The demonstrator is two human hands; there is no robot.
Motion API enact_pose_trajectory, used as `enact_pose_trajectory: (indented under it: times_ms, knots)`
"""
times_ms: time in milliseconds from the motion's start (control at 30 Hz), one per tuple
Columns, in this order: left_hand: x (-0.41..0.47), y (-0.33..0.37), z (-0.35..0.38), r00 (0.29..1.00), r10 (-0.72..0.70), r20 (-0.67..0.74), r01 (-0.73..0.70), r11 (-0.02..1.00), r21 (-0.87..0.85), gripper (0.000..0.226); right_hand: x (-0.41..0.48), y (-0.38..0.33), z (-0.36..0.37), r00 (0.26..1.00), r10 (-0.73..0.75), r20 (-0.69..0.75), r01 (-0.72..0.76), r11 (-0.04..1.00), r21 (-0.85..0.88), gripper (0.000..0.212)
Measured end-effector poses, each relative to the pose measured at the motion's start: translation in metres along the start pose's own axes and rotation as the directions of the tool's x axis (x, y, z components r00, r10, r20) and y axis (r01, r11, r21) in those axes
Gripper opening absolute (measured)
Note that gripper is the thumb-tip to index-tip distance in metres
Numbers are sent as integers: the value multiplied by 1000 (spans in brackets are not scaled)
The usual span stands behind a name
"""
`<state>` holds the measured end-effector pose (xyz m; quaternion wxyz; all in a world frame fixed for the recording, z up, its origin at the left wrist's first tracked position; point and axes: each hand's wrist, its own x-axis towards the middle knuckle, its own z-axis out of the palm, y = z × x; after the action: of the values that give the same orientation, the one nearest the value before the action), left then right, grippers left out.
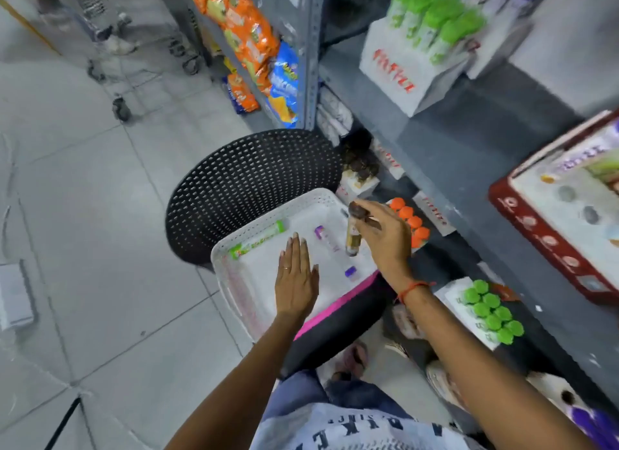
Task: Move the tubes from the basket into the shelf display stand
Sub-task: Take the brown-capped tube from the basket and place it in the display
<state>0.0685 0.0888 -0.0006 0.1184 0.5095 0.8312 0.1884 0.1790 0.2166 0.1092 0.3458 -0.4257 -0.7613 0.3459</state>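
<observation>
My two forearms reach out from the bottom of the view. My left hand [296, 277] lies flat, fingers straight and together, palm down over the white basket [234, 248] — gripping nothing. My right hand [382, 235] pinches a brown-capped tube [353, 232] by its top, so it hangs upright above the basket's right side. Inside the basket I see a green tube [258, 240] lying near the far-left wall and a purple tube [326, 238] near the middle. The basket sits on a black perforated chair [248, 181]. Just beyond my right hand, orange-capped tubes [410, 223] stand in a display stand on the grey shelf [469, 168].
</observation>
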Motion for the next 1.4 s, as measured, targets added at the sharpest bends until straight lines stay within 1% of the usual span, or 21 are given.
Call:
enact_pose_trajectory:
  times_ms: [100,133,200,267,333,433,533,567,633,733,833,900,933,1067,1133,1167,1200,1267,1333,1400]
  knots:
    - [10,23,-2,994,105,-33,-107,992,-62,54,4,-16,-31,996,76,-42,-72,992,107,37]
    - [19,42,-4,987,159,-34,-162,981,-103,56,4,-20,-52,992,96,-83,-85,989,120,38]
    - [38,87,-9,961,275,-40,-277,948,-156,59,2,-28,-100,978,85,-189,-66,992,108,39]
    - [57,130,-13,924,372,-83,-381,910,-163,59,-1,-39,-142,955,70,-287,-40,993,110,41]
    - [70,169,-18,888,446,-113,-459,872,-171,60,-5,-47,-177,924,95,-371,-49,990,130,40]
    - [80,213,-19,859,499,-118,-512,838,-188,64,-9,-50,-223,873,132,-470,-113,991,69,35]
    - [88,233,-14,861,504,-64,-508,853,-119,71,-8,-49,-261,840,135,-525,-211,973,-88,41]
    - [90,235,-12,862,507,-31,-507,857,-90,72,-6,-48,-272,842,144,-519,-256,955,-150,42]
    - [94,236,-6,862,506,24,-504,862,-51,75,0,-50,-291,866,167,-472,-313,916,-252,34]
    - [98,235,0,869,488,84,-489,872,-3,77,14,-53,-311,908,185,-377,-329,871,-365,21]
    - [100,234,2,871,482,98,-487,873,29,77,27,-62,-322,940,201,-274,-311,833,-458,21]
    - [100,234,1,869,484,104,-490,871,42,78,33,-67,-325,946,230,-228,-314,825,-469,19]
    - [99,233,1,868,485,106,-492,869,47,79,35,-69,-326,941,258,-221,-333,825,-456,22]
    - [99,233,2,870,480,115,-488,871,52,83,42,-68,-329,899,388,-202,-438,803,-404,30]
    - [99,233,2,873,473,116,-481,875,53,84,44,-68,-330,879,439,-188,-477,789,-387,28]
    - [99,233,2,877,467,116,-475,878,55,84,44,-68,-330,881,434,-187,-472,795,-382,24]
    - [99,233,2,879,462,114,-471,880,58,84,45,-68,-329,897,397,-195,-443,807,-390,20]
    - [99,234,2,881,459,117,-468,882,62,84,47,-70,-328,931,287,-227,-363,801,-475,17]
    - [99,234,2,882,455,126,-465,883,64,83,49,-71,-328,935,248,-254,-353,727,-589,24]
    - [99,234,2,882,454,128,-464,883,66,83,52,-71,-328,927,262,-267,-374,664,-647,30]
